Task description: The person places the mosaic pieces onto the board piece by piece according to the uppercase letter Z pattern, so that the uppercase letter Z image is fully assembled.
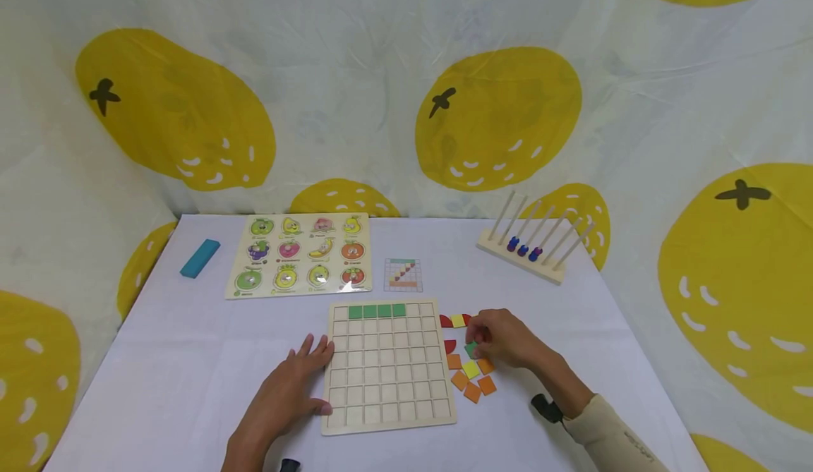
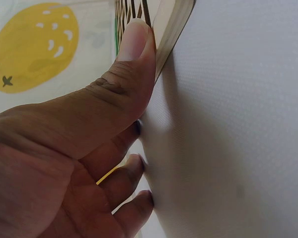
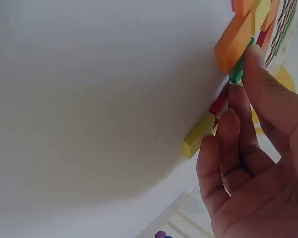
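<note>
Fingers loosely spread, your left hand [image 1: 286,392] touches the grid board [image 1: 388,358] along its left edge, seemingly steadying it, while right of the board your right hand [image 1: 507,338] pinches a green tile [image 1: 470,350] between thumb and finger.

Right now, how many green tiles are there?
5: four tiles in the top row of the board, one tile pinched by the right hand, which may hide more.

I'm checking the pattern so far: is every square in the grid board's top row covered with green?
No, the green tiles cover only four squares, leaving the grid board's top row bare at both ends.
</note>
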A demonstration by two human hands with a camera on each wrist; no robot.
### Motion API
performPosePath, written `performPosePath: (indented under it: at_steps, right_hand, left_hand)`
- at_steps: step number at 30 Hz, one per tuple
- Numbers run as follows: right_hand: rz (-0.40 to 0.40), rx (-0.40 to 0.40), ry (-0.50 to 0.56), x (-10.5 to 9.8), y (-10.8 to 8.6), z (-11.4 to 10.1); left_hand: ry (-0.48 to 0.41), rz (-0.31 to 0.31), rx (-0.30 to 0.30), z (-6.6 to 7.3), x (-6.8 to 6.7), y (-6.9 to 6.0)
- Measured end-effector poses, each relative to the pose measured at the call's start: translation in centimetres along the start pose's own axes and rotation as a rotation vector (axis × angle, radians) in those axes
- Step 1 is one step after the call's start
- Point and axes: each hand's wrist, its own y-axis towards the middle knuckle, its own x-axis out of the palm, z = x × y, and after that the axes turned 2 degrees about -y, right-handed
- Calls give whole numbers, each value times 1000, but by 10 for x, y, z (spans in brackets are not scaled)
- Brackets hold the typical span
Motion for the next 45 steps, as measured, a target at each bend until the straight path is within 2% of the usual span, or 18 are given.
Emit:
performPosePath:
  at_steps: [8, 15, 23, 30, 37, 40, 45]
  right_hand:
    - [6, -4, 14, -1, 2, 0]
    - [83, -42, 27, -3, 13, -2]
    - [163, -93, 43, -5, 36, -26]
    - [214, -86, 52, 0, 61, -45]
    - [186, -109, 67, 5, 80, -62]
    - [176, -90, 49, 9, 87, -67]
    - [205, -57, -8, 17, 97, -70]
  left_hand:
    - [-5, -3, 1, -1, 0, 0]
    - [-1, -2, 3, -1, 0, 0]
    - [9, -3, -8, 0, 0, 1]
    - [11, 1, -18, 0, 1, 1]
    - [13, 3, -12, -1, 1, 1]
    - [17, -2, -15, -1, 1, 2]
    - [23, -5, -21, 0, 1, 3]
